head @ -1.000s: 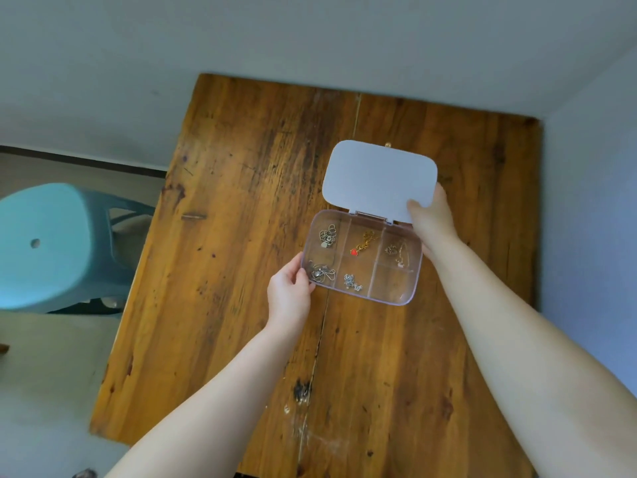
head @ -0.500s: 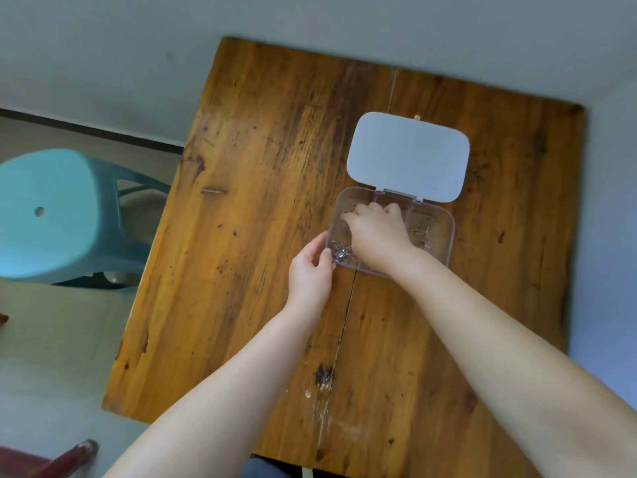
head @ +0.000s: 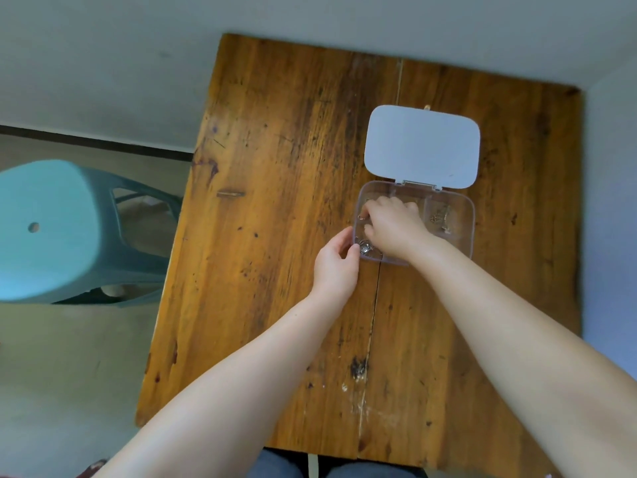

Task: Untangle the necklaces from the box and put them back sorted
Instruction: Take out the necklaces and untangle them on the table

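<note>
A clear plastic box (head: 466, 232) with several compartments lies on the wooden table, its white lid (head: 422, 146) flipped open behind it. My left hand (head: 336, 265) grips the box's near left corner. My right hand (head: 393, 224) reaches into the left compartments, fingers curled down over the far left one; I cannot tell whether it holds a necklace there. A silver necklace (head: 366, 248) lies in the near left compartment beside my left thumb. Another necklace (head: 439, 215) lies in the right compartment. My right hand hides the middle compartments.
The wooden table (head: 275, 201) stands in a corner, with walls behind it and on its right. A teal plastic stool (head: 51, 229) stands on the floor to the left of the table. My knees show under the near edge.
My right hand left the lid's right edge and went into the box's left compartments. The box came down to rest on the table, and my left hand kept hold of its corner.
</note>
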